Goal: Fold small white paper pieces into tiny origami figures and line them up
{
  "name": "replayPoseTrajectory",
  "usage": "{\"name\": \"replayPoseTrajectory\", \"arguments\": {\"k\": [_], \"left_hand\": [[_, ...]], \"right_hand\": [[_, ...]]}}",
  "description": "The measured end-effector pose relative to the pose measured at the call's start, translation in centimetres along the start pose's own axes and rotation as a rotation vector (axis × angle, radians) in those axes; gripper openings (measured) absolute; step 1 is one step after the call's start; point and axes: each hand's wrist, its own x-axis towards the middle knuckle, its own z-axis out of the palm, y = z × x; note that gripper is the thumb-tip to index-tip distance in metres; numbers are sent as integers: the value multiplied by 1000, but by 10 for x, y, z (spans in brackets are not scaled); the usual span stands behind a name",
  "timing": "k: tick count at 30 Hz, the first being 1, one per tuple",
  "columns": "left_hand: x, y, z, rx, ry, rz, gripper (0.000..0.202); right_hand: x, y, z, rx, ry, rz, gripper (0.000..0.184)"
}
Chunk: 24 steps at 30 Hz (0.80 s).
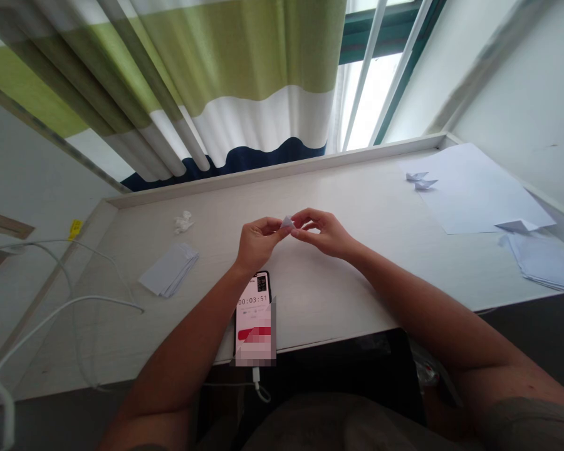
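Between my two hands, above the middle of the desk, is a small folded piece of white paper (287, 222) with a pointed top. My left hand (259, 241) pinches its left side between thumb and fingers. From the right, the thumb and fingertips of my right hand (323, 233) grip its other edge. Fingertips cover the lower part of the paper, so its full shape is hidden. Two small folded paper boats (425, 185) sit at the far right, by a large white sheet (479, 194).
A phone (252, 319) showing a timer lies below my left hand, with a white cable (256, 376) plugged in. To the left are folded papers (169, 270) and crumpled paper (183, 222). More paper (540, 260) is stacked at the right edge. A curtain (263, 56) hangs behind the desk.
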Motion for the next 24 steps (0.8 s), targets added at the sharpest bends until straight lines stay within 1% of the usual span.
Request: {"name": "replayPoseTrajectory", "arguments": {"k": [3,5,7,9,11,14,16,20,24], "left_hand": [[1,2,6,-251,2,-63,37],[0,3,11,-327,-12,-79,40],[-1,3,13,-350,-33,-101,41],[-1,4,13,-343,-48,-107,42],[0,5,11,-311,-49,-74,42],[3,5,5,-235,-8,3,41],[4,4,1,-191,27,28,42],[3,3,-1,-142,76,9,44],[1,3,1,-125,90,-59,44]], "right_hand": [[-1,3,5,90,-53,23,40],[-1,2,10,170,-53,26,42],[-2,0,13,234,-28,21,44],[-3,-3,15,263,-2,14,45],[-4,-7,14,242,18,5,45],[-4,-8,10,175,34,-10,45],[-3,-7,9,166,53,-18,46],[0,0,10,178,155,-44,49],[2,3,8,156,186,-38,51]]}}
